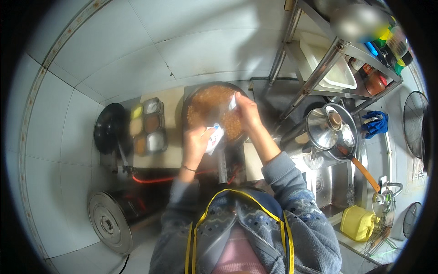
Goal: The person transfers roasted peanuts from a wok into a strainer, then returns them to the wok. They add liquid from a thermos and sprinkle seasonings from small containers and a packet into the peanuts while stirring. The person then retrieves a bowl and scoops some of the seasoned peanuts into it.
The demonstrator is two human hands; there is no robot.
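Observation:
A large dark wok (185,113) holds brown liquid with many small round beans (232,127), and steam blurs part of it. My left hand (196,144) is over the wok's lower left edge, its fingers closed on a white printed packet (214,138). Over the right side of the wok, my right hand (248,111) pinches a small white piece (233,101), perhaps of packaging. The two white pieces are apart. The wok's metal handle (222,167) points towards me.
Left of the wok are a seasoning tray (166,137) on a pale board (174,154) and a black wok (109,128). A lidded pot (111,222) stands lower left. At right are a metal shelf (314,77), stacked pots with a lid (321,128), a sink (330,191) and a yellow jug (357,222).

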